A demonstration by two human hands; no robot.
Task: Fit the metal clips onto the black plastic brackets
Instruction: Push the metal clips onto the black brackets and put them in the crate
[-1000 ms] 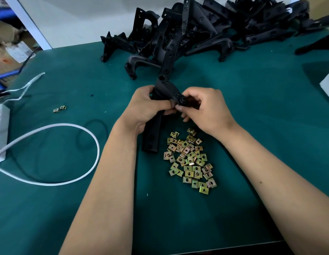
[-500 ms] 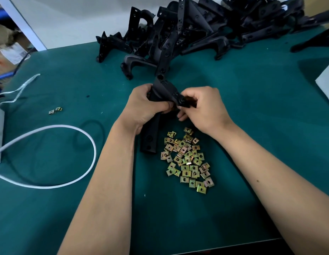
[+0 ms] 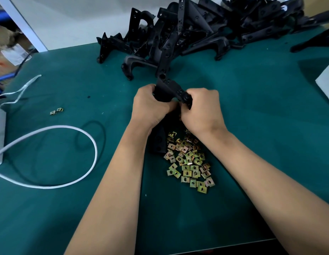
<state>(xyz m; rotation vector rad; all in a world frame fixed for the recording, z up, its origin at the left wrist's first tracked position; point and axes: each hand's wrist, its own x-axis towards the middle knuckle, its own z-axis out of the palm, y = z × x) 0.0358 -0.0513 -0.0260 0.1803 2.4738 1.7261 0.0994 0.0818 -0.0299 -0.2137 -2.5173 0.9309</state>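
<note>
At frame centre, the left hand (image 3: 150,105) and right hand (image 3: 202,109) both gripped one black angled plastic bracket (image 3: 171,89), fingers curled round it. Loose brass-coloured square metal clips (image 3: 189,161) lay just below on the green tabletop (image 3: 252,116).

Assembly workshop: green bench mat (image 3: 252,126), heaped black brackets (image 3: 196,30), loose metal clips (image 3: 189,162).

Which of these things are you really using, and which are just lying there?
Using: the bracket held in the left hand and right hand, the pile of clips, the heap of brackets.

Lying about: white cable, two stray clips, white box.
</note>
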